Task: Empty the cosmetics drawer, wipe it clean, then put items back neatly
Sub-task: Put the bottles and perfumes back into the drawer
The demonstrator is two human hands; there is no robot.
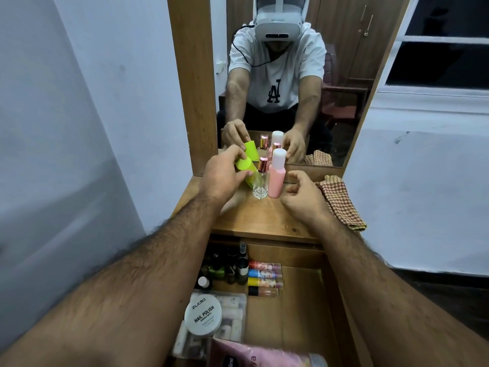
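1. Left hand (221, 172) grips a green bottle (245, 167) at the tabletop (264, 215) rear.
2. Right hand (304, 198) hovers loosely curled, holding nothing.
3. Clear bottle (260, 181) and pink bottle (276, 176) stand touching, beside the green one.
4. Checked cloth (341, 202) lies right.
5. Open drawer (299, 308) below holds cosmetics.

Head-worn view, close, angled down toward dresser top (264, 218), perhaps slightly left.

- It was a room in a home, at a wooden dressing table (264, 221).
- A tall mirror (291, 75) stood far, cosmetics filled the near drawer (304, 300).
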